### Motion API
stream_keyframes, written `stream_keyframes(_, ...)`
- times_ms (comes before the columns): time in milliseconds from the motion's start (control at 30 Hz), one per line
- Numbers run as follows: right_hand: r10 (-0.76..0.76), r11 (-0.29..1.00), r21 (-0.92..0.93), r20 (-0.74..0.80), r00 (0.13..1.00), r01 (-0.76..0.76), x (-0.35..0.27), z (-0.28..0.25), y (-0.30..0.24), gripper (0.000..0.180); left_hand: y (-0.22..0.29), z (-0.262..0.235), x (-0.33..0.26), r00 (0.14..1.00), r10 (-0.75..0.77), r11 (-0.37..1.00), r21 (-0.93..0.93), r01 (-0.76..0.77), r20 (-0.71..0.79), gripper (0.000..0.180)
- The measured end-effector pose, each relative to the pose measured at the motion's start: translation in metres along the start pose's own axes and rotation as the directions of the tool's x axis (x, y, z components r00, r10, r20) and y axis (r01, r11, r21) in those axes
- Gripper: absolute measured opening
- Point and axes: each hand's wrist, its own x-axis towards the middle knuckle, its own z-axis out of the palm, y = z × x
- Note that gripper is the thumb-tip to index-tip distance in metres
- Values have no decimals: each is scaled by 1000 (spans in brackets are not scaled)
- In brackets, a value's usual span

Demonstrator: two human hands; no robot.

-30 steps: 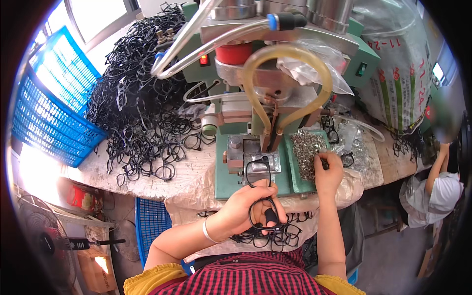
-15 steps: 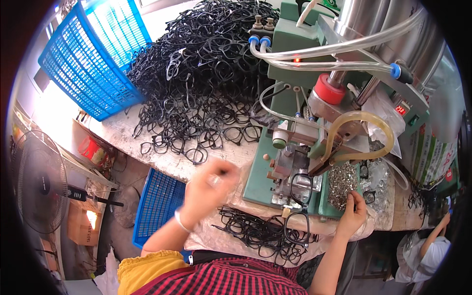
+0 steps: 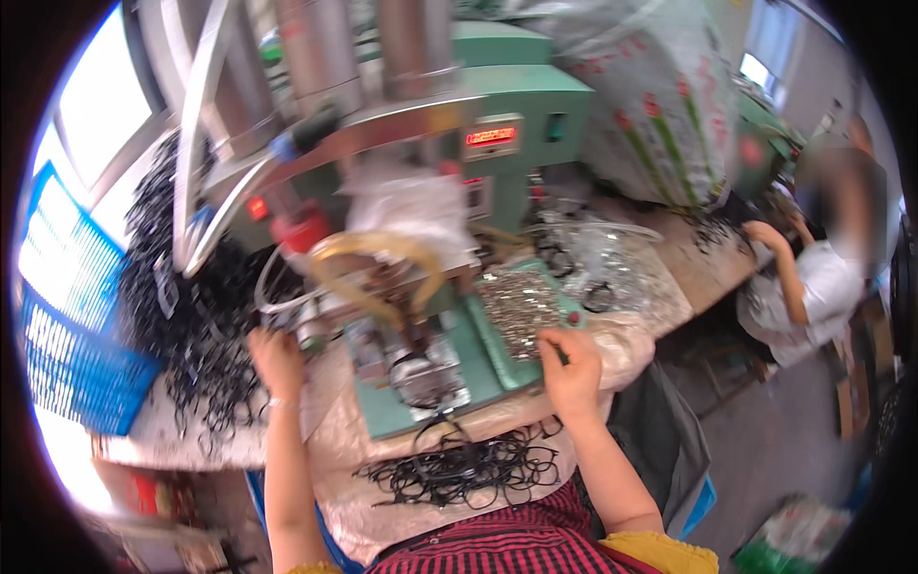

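My left hand [image 3: 277,364] is at the right edge of a big heap of black eyeglass frames [image 3: 191,335], left of a green press machine. Its fingers look curled but blurred, so any hold is unclear. My right hand [image 3: 572,373] is at the near right edge of a green tray of small metal parts [image 3: 521,306]. Its thumb and fingertips are drawn together, and anything between them is too small to see. Between my hands, a black eyeglass frame [image 3: 426,383] sits in the machine's metal fixture [image 3: 449,368], beneath the press head.
Several black frames [image 3: 469,469] lie on the cloth before me. A blue basket [image 3: 72,306] leans at the left. Clear hoses [image 3: 206,210] and a yellowish tube [image 3: 382,244] loop around the press. A large white sack [image 3: 641,105] stands behind; another person [image 3: 813,268] sits at the right.
My view has swung to the right, bringing the machine to the middle. My left hand has gone forward to the heap's edge. My right hand stays by the tray of metal parts.
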Motion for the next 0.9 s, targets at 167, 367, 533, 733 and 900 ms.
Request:
stream_keyframes(167, 29, 994, -104, -49, 998, -34, -17, -46, 13, 14, -9, -43, -4, 928, -322, 919, -299, 259, -188, 17)
stream_keyframes(367, -53, 990, 140, 181, 982, 28, -8, -32, -29, 17, -31, -63, -59, 420, -881, 162, -694, 702, 219, 23)
stream_keyframes(533, -197, 954, 267, 206, 958, 138, 32, 27, -78, 29, 37, -57, -28, 626, -667, 116, -773, 623, 404, 16)
stream_keyframes(733, 77, 803, 561, 239, 968, -202, 15, 60, -93, 40, 76, -90, -38, 568, -646, -105, -797, 595, 509, 14)
stream_keyframes(900, 68, 742, 628, 277, 959, -234, 19, 62, -102, 48, 121, -133, 5, 795, -542, -9, -948, 318, 272, 13)
